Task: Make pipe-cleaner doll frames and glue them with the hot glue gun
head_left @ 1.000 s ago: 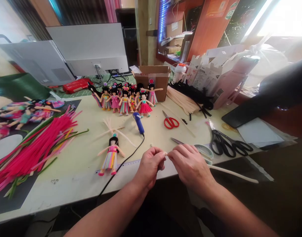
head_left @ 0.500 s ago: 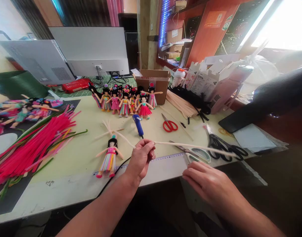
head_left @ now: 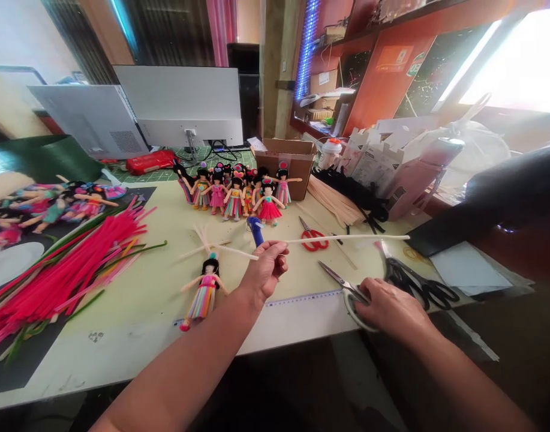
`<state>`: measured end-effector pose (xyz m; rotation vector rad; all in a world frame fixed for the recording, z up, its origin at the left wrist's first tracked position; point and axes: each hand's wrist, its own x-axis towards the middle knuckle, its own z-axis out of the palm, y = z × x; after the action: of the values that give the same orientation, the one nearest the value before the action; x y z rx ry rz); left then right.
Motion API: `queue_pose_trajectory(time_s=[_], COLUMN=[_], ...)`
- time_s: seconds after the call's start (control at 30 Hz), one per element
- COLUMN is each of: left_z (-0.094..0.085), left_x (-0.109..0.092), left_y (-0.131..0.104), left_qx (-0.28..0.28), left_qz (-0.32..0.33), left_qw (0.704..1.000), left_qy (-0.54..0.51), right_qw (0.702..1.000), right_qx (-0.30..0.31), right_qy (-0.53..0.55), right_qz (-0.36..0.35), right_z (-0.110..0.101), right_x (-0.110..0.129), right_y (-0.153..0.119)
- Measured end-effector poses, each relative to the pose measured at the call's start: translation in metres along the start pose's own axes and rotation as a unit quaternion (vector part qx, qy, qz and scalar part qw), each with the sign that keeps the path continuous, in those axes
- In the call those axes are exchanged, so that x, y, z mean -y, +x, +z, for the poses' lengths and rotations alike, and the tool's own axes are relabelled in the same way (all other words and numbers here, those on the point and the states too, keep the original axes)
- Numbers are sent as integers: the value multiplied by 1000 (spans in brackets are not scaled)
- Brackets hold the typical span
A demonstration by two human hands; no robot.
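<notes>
My left hand (head_left: 266, 269) pinches a long cream pipe cleaner (head_left: 346, 239) between thumb and fingers. One end stretches out to the right, over the table; another pale length shows left of the fist. At the table's front, my right hand (head_left: 394, 306) has its fingers around the pale handles of a pair of scissors (head_left: 335, 276), whose blades point up and left. A doll (head_left: 203, 294) in a striped skirt lies left of my left wrist, partly hidden by the forearm. Several short cream pieces (head_left: 203, 238) lie above it. Just beyond my left hand is a blue tool (head_left: 255, 231).
Red-handled scissors (head_left: 314, 240) and black-handled scissors (head_left: 414, 282) lie on the table, with a ruler (head_left: 301, 298) near its front edge. Standing dolls (head_left: 234, 198) crowd before a cardboard box (head_left: 297, 157). Pink pipe cleaners (head_left: 86, 258) are heaped at left, cream ones (head_left: 335, 198) at right.
My right hand has moved onto the scissors' handles and now grips them. My left hand still holds the pipe cleaner, whose free end has swung upward. The view has shifted slightly.
</notes>
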<state>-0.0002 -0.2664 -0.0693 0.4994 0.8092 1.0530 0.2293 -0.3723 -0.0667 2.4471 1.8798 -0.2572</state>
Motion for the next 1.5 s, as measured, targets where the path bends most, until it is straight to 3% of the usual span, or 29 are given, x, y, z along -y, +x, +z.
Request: queue_pose_trajectory(time_s=[0.13, 0.27, 0.37, 0.5, 0.6, 0.87, 1.17, 1.5], left_z=[6, 10, 10, 5, 1, -2, -1, -1], left_x=[-3, -3, -2, 0, 0, 2, 1, 3], left_y=[12, 24, 29, 31, 32, 32, 30, 30], left_qx=[-1, 5, 6, 1, 2, 16, 22, 9], left_qz=[-16, -28, -34, -43, -47, -69, -80, -79], left_qw=[1000, 999, 999, 998, 997, 997, 996, 997], left_qy=[-3, -21, -35, -50, -55, -43, -18, -1], right_qw=[988, 902, 869, 875, 858, 835, 884, 878], right_qx=[68, 189, 238, 260, 273, 264, 198, 203], right_qy=[138, 383, 425, 387, 408, 465, 405, 421], right_qz=[16, -59, -84, -132, -150, -132, -127, -105], right_z=[-6, -14, -23, -32, -30, -17, -10, -7], right_x=[-7, 5, 24, 45, 54, 70, 74, 75], right_y=[-1, -8, -9, 1, 12, 28, 38, 39])
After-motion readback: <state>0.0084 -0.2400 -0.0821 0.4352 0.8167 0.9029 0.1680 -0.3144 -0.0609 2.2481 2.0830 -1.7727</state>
